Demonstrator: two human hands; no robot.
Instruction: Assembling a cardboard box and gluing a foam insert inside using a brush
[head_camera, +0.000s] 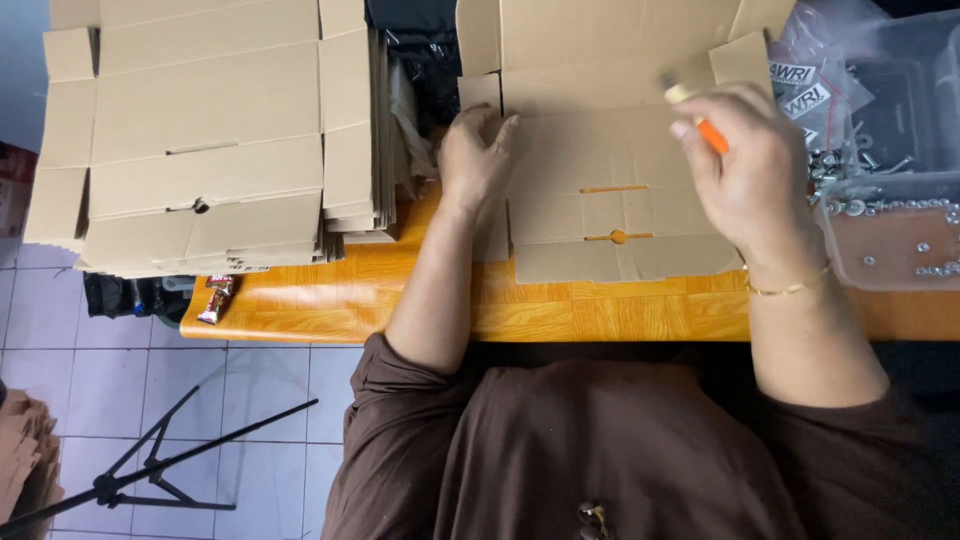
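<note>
Nearest the camera, the person's brown sleeves led out over the edge of the orange wooden tabletop (600, 315), where one flat, unfolded cardboard box blank (600, 215) lay spread open between the two hands. The left hand (475, 155) pressed down on the blank's left edge, fingers curled over the fold line, its grip closed on the cardboard rather than lifting it. The right hand (745, 170), with a thin gold bracelet (790, 290) at the wrist, was clenched around a small orange-tipped tool (700, 120), blurred, so its kind could not be told. The blank looked light and stiff along its panels but ready to bend at the scored creases; it would likely handle best taken by the outer flaps or pressed flat beside a fold, since thin corrugated board dents and tears at the slots. To the left lay one thick stack of similar flat blanks (200, 150), too many to count. At the right sat one clear plastic tray (885, 250) of small metal screws and washers, with clear bags (810, 90) behind it.
</note>
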